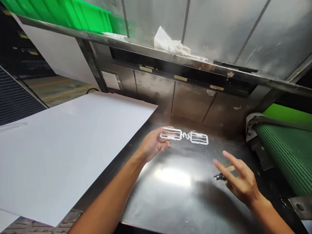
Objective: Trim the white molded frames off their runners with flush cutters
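Observation:
My left hand reaches forward over a shiny steel table and pinches the left end of a white plastic frame of small moulded parts, held just above the table. My right hand hovers lower right with two fingers stretched out. A small dark-tipped tool with a pale handle sits in that hand between thumb and fingers.
A large white sheet covers the left of the table. A green ribbed conveyor belt runs at the right. On the steel shelf above lie a crumpled white cloth and green bins.

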`<state>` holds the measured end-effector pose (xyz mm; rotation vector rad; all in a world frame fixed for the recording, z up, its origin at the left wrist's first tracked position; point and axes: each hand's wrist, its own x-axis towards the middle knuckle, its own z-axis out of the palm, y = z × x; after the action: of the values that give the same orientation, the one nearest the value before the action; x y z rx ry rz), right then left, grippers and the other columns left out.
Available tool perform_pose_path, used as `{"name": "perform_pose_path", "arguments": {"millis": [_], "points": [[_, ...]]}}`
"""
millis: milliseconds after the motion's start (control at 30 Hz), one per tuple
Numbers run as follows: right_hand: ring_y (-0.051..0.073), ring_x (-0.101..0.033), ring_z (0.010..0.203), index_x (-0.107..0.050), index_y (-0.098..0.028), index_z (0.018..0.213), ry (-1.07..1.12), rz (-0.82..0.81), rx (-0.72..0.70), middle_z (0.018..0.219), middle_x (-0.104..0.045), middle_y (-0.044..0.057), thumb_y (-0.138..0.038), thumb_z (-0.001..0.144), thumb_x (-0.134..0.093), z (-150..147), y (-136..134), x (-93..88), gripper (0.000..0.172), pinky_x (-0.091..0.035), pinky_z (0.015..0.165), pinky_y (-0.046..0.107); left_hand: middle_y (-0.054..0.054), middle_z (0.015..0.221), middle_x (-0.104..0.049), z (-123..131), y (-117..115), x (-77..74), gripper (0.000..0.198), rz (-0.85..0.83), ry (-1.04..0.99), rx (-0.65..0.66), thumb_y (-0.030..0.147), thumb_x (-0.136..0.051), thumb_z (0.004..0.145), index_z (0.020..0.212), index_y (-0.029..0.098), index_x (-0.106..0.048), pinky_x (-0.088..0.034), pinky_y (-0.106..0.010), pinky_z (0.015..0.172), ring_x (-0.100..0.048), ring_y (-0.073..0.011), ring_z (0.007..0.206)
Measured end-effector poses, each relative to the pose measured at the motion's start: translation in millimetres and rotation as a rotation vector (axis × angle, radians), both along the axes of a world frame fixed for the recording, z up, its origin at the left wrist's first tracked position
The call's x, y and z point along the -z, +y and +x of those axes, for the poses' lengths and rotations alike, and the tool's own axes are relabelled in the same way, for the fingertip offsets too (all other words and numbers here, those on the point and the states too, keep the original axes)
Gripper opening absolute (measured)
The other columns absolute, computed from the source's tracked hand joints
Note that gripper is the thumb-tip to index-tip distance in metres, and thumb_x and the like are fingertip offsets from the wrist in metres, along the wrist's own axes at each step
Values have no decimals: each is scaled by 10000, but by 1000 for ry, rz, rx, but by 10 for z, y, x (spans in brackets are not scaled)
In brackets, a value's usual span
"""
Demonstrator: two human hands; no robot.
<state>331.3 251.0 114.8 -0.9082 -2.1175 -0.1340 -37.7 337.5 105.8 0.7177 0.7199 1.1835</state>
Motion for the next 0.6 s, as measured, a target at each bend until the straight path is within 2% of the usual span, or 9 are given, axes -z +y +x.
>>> {"name": "perform_pose_path", "arguments": {"millis": [67,133,200,300,400,500,600], "points": [[216,-703,798,-816,-370,1356,316,-205,95,1263,-770,100,-227,1067,-733,-16,56,185,333,-606,740,407,-209,1096,-784,-9,-3,-3,399,14,31,-59,316,-537,1122,1373,41,-681,-465,-182,389,-700,-173,590],[193,-656,715,-688,-315,1526,486,-374,140,1138,-762,105,-329,1154,-630,-72,107,348,377,-577,644,365,-189,997,-777,21,-16,3,397,-3,64,-83,314,-537,1102,1329,26,-689,-480,-195,385,-688,-180,561],[160,-592,630,-578,-275,1619,624,-571,123,1073,-748,96,-417,1200,-546,-117,125,475,443,-551,598,344,-171,925,-766,88,-38,32,393,-46,94,-75,311,-543,1077,1300,26,-696,-492,-207,379,-685,-192,545],[164,-584,659,-608,-247,1588,772,-799,74,947,-709,64,-494,1183,-597,-107,66,589,474,-545,653,358,-180,925,-777,214,-73,119,393,-119,136,-19,340,-597,1041,1275,46,-711,-530,-228,391,-708,-220,572],[191,-602,718,-703,-241,1477,874,-909,55,842,-661,40,-504,1142,-692,-41,-37,619,426,-518,700,371,-185,946,-794,307,-87,222,406,-133,187,22,398,-737,977,1217,71,-755,-573,-264,407,-725,-249,607],[200,-613,733,-723,-275,1448,959,-937,21,872,-670,39,-497,1137,-703,4,-105,597,382,-508,711,383,-174,964,-808,353,-90,287,413,-117,226,40,438,-849,912,1151,103,-811,-583,-289,397,-730,-267,608],[194,-613,736,-722,-295,1456,989,-940,1,879,-670,32,-442,1146,-704,11,-124,561,344,-495,714,380,-153,939,-809,369,-99,302,375,-101,226,38,443,-876,902,1105,128,-851,-563,-269,376,-721,-254,582]]}}
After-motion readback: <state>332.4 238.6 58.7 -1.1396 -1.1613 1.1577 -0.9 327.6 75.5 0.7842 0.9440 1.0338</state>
